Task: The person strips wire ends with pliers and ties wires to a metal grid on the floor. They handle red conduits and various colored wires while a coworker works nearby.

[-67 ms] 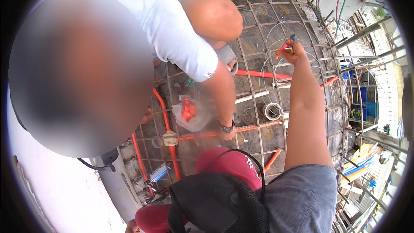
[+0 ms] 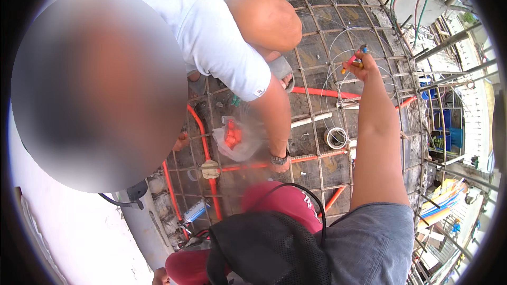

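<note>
My right arm reaches far forward from a grey sleeve. Its hand (image 2: pixel 362 68) is closed around a small hand tool, apparently pliers (image 2: pixel 353 59), with red, yellow and blue parts. Loops of thin pale wire (image 2: pixel 328 68) spread over the rebar grid (image 2: pixel 296 68) around that hand. Low on the left, beside my red-trousered knee, only a bit of my left hand (image 2: pixel 160 276) shows; its fingers cannot be made out. A co-worker in a light blue shirt crouches across from me, one hand (image 2: pixel 281 165) with a wristwatch down at an orange conduit (image 2: pixel 243 167).
A clear plastic bag (image 2: pixel 236 145) of orange fittings lies on the grid. Orange conduits meet at a round junction box (image 2: pixel 209 169). A white ring-shaped roll (image 2: pixel 336 138) and a white pipe (image 2: pixel 311 120) lie farther right. Scaffold poles (image 2: pixel 449 39) and an open drop border the right side.
The whole view has shifted slightly, moving the scene a little to the right. Neither my right hand's grip nor the co-worker's pose visibly differs.
</note>
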`<state>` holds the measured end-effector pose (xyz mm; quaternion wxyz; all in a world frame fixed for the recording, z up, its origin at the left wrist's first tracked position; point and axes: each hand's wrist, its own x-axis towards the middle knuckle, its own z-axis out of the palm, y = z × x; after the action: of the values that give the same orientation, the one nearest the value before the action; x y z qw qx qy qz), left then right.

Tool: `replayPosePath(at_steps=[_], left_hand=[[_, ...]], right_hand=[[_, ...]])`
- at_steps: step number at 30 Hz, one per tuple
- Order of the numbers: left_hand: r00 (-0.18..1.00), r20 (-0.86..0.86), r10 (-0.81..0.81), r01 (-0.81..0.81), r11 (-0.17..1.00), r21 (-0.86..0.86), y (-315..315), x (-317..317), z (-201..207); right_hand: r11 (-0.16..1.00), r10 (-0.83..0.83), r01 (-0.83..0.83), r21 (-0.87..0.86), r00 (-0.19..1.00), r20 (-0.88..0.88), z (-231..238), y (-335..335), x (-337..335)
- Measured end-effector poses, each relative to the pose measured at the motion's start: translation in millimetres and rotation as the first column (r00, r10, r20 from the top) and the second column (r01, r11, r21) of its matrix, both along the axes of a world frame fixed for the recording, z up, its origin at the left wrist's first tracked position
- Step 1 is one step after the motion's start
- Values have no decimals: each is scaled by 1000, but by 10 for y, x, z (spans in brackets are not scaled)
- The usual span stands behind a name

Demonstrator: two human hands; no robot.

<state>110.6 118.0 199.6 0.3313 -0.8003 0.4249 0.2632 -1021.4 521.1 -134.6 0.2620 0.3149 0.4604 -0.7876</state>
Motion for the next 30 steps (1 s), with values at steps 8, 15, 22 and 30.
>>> replayPosePath(at_steps=[8,15,22,30], left_hand=[[675,-109,-730,588,621,-518,-230,-1825,-18],[310,-362,-879,591,477,-650,281,-4513,386],[119,-352,-928,665,338,-666,317,-4995,298],[216,-329,-919,725,377,-576,43,-4646,-227]], right_hand=[[977,85,-13,212,938,-335,53,30,829],[949,137,3,314,895,-424,648,-113,1912],[944,60,60,324,936,-348,476,-437,1712],[898,-63,205,390,935,-348,684,-305,561]])
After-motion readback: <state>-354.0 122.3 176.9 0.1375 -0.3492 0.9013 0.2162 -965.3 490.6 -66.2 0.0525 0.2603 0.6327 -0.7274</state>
